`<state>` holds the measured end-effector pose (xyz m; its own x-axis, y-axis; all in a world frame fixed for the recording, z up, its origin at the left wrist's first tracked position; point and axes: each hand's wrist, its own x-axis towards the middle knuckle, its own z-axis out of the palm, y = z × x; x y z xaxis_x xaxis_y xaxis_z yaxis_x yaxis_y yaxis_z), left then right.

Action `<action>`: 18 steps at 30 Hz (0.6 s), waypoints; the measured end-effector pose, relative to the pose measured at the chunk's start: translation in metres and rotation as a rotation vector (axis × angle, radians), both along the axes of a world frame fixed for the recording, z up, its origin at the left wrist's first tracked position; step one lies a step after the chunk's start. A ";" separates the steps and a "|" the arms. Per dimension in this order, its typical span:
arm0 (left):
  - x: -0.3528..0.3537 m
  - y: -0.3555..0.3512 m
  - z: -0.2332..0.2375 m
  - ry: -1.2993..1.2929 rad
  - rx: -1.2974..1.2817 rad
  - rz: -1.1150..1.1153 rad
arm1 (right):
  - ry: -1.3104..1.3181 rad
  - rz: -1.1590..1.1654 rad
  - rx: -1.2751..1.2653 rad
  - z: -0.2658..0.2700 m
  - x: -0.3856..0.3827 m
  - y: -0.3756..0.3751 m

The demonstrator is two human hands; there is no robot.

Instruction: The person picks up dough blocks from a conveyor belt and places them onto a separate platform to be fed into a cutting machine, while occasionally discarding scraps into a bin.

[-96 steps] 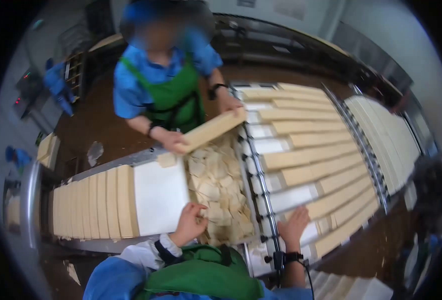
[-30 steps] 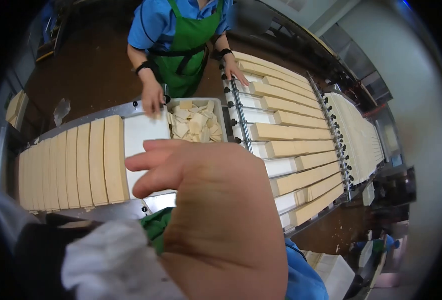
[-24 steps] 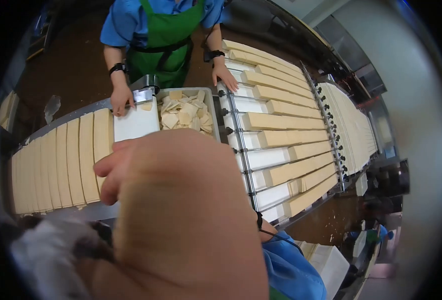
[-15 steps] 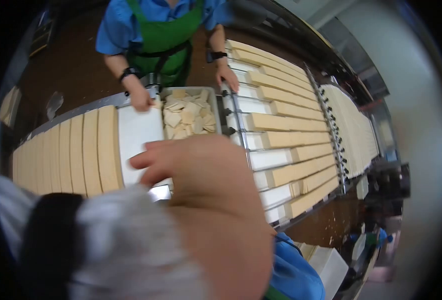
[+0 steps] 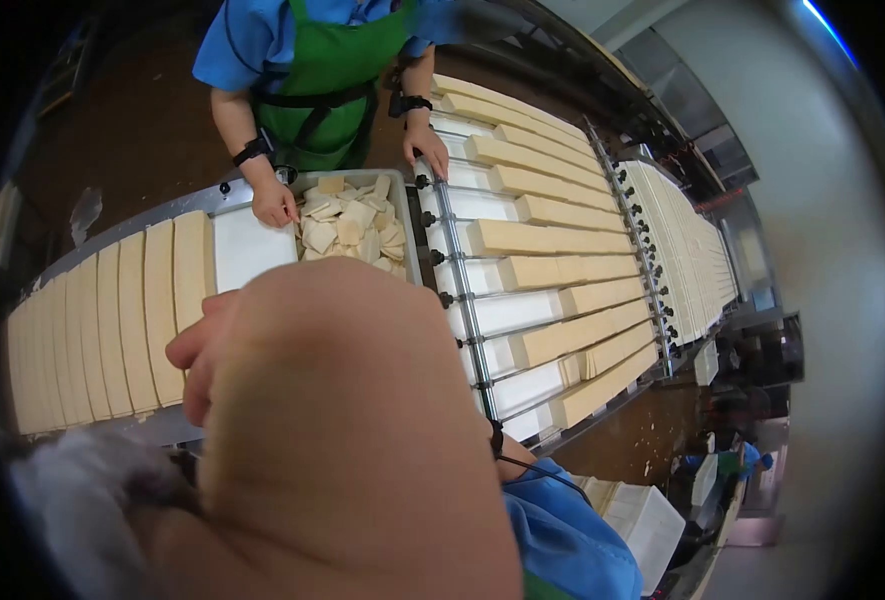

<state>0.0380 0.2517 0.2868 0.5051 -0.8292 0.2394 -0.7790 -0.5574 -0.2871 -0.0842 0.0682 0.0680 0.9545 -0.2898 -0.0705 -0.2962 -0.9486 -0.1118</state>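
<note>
My right hand [image 5: 282, 340] fills the middle of the view, wrist sharply bent. Its partly hidden fingers point left and look apart, over the end of a row of long pale slabs [image 5: 194, 270]; I see nothing held. At lower left, a blurred piece of grey-white cloth [image 5: 82, 490] seems to cover my left hand or wrist; the fingers cannot be made out. Beyond my right hand stands a grey bin [image 5: 399, 205] of thin, flat pale pieces [image 5: 357, 225]. Beside the slabs lies a white board [image 5: 252, 245].
Across from me, a co-worker in a green apron [image 5: 332, 70] has one hand by the bin and one on the conveyor's rail [image 5: 452, 230]. More slabs [image 5: 552, 240] lie in rows on the conveyor. A blue sleeve [image 5: 572, 530] and white crates [image 5: 647, 530] are at lower right.
The view has shifted, so the conveyor and bin appear further left. My right hand has moved left toward the slabs. The black band seen on the cloth earlier no longer shows.
</note>
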 end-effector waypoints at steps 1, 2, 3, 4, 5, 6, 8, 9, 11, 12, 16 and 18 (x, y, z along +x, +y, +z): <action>0.006 0.005 0.003 0.020 0.003 -0.003 | 0.032 0.008 -0.014 0.001 0.005 -0.003; 0.011 0.009 0.010 0.053 0.006 -0.009 | 0.016 0.030 -0.030 0.000 0.009 -0.007; 0.017 0.010 0.015 0.100 0.033 -0.025 | 0.025 0.046 -0.042 -0.004 0.010 -0.008; 0.028 0.008 0.022 0.144 0.058 -0.040 | 0.030 0.064 -0.055 -0.008 0.013 -0.010; 0.062 0.007 0.022 0.281 0.254 -0.361 | 0.029 0.069 -0.059 -0.010 0.019 -0.012; 0.085 0.006 0.019 0.476 0.384 -0.455 | 0.010 0.092 -0.066 -0.014 0.026 -0.016; 0.111 0.019 -0.026 0.618 0.526 -0.376 | 0.072 0.171 -0.019 -0.023 0.043 -0.024; 0.122 0.031 -0.057 0.670 0.464 -0.319 | 0.073 0.240 -0.027 -0.026 0.054 -0.027; 0.132 0.050 -0.116 0.813 0.343 -0.166 | 0.128 0.342 -0.003 -0.036 0.085 -0.035; 0.137 0.061 -0.146 0.895 0.287 -0.073 | 0.170 0.400 0.009 -0.045 0.099 -0.032; 0.127 0.116 -0.290 1.223 -0.068 0.313 | 0.200 0.554 0.201 -0.073 0.166 -0.032; 0.109 0.131 -0.335 1.275 -0.177 0.475 | 0.236 0.657 0.237 -0.094 0.202 -0.032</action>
